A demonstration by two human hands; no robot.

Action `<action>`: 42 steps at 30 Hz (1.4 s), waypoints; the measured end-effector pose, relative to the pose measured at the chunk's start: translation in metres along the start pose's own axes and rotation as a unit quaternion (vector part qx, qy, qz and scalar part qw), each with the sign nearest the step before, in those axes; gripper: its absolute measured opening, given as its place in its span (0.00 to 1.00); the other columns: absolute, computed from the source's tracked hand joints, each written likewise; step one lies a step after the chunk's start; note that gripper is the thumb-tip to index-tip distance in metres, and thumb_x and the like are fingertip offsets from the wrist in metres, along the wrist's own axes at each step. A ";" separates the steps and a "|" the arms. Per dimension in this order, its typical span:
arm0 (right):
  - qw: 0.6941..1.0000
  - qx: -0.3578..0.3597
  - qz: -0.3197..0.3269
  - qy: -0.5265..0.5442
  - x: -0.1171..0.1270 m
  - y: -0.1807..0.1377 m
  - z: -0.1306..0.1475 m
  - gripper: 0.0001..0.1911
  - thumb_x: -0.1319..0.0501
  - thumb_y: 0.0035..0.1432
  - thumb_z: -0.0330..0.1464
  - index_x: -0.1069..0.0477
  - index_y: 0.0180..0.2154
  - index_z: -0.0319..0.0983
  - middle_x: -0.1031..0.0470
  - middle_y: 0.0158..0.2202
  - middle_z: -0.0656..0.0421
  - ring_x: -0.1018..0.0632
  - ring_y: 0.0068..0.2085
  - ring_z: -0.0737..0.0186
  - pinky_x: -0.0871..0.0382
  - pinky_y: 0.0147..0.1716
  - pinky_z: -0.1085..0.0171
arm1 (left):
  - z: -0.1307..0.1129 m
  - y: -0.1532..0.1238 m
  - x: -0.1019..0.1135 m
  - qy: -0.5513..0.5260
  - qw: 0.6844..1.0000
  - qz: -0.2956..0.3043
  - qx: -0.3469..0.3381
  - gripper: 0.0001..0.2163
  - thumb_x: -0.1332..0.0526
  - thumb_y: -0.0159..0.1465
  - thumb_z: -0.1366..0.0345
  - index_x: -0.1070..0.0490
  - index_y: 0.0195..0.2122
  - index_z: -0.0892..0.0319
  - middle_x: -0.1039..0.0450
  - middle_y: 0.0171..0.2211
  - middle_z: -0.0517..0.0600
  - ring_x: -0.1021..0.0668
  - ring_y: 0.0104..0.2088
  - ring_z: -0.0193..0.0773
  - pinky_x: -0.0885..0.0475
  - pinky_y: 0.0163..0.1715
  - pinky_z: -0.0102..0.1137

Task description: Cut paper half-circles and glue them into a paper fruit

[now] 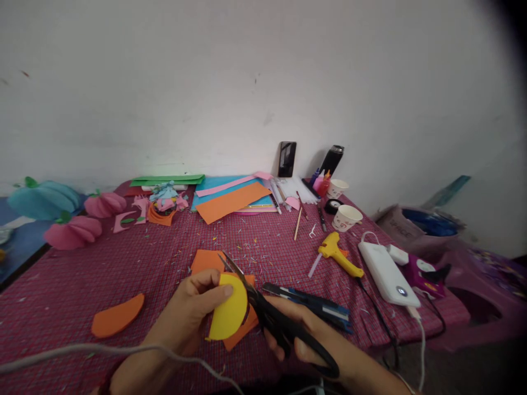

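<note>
Between the thumb and fingers of my left hand (197,299) is a yellow half-round paper piece (228,311), its curved edge facing right. My right hand (307,329) grips black-handled scissors (274,318). Their blades are parted and lie along the upper right of the yellow piece. Beneath the hands lie orange paper pieces (208,260), partly hidden. An orange half-round piece (118,316) rests to the left of my left hand. Just beyond my right hand lies a dark blue long-bodied tool, seemingly a stapler (325,308).
A yellow glue gun (338,254) and a white power bank (389,274) lie on the right. Paper cups (346,218), a phone (287,159) and colored sheets (234,202) stand or lie at the back. Paper pumpkins (74,232) sit at left. A white cable (164,354) crosses in front.
</note>
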State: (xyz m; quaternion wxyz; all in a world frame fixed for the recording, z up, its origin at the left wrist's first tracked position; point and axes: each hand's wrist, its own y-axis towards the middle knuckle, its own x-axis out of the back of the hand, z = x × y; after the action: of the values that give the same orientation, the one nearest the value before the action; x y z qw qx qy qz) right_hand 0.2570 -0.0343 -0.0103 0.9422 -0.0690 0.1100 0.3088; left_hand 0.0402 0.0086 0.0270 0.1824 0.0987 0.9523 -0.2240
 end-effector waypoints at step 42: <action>0.987 0.057 -0.059 -0.139 0.025 -0.010 -0.020 0.32 0.32 0.51 0.43 0.31 0.56 0.40 0.27 0.38 0.54 0.29 0.38 0.57 0.32 0.35 0.62 | -0.010 0.004 0.001 0.060 0.994 0.075 0.044 0.13 0.28 0.45 0.61 0.32 0.21 0.60 0.26 0.20 0.46 0.27 0.19 0.31 0.36 0.19 0.25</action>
State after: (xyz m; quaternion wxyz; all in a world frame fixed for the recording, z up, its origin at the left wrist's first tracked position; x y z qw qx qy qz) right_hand 0.2788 -0.0320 -0.0357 0.9673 0.0226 -0.0090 0.2523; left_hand 0.0374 0.0169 0.0332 0.1367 0.1915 0.9406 -0.2448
